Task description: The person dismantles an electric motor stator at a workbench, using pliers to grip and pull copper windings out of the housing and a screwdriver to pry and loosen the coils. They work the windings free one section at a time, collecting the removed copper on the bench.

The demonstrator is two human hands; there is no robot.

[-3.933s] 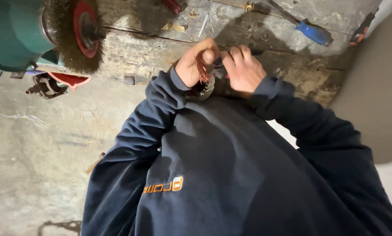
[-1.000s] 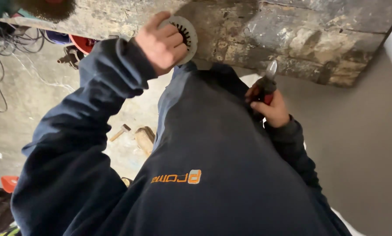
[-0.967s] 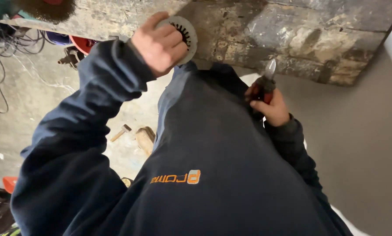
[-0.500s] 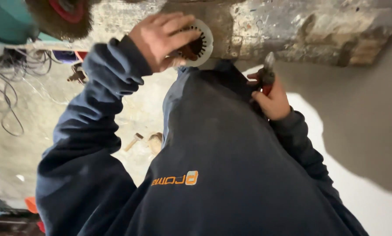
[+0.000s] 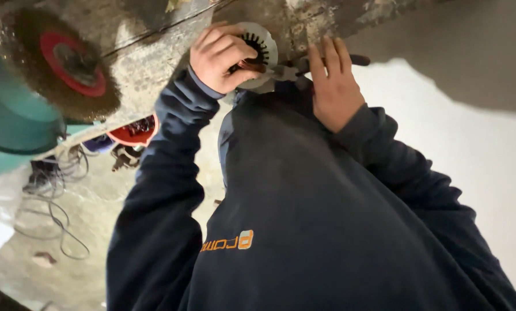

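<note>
1. White round slotted metal ring with dark inner teeth and copper windings (image 5: 258,49) sits at the edge of the worn grey tabletop (image 5: 154,52), top centre of view.
2. Left hand (image 5: 220,57) curled over the ring's left side, fingers wrapped shut on it, thumb low at the copper windings; left forearm in dark navy sleeve rises steeply from below.
3. Right hand (image 5: 333,83) just right of the ring, fingers extended upward, lying across grey metal pliers with dark handle (image 5: 304,66); how firm the grip is, cannot tell.
4. Pliers' tip points left, meets the ring's lower right edge by the left thumb.
5. Brass-coloured wire brush wheel with red hub (image 5: 59,63) on teal grinder body (image 5: 10,115), far left, well apart from hands.
6. Red bowl (image 5: 134,131) and loose cables (image 5: 56,196) on the concrete floor below left.
</note>
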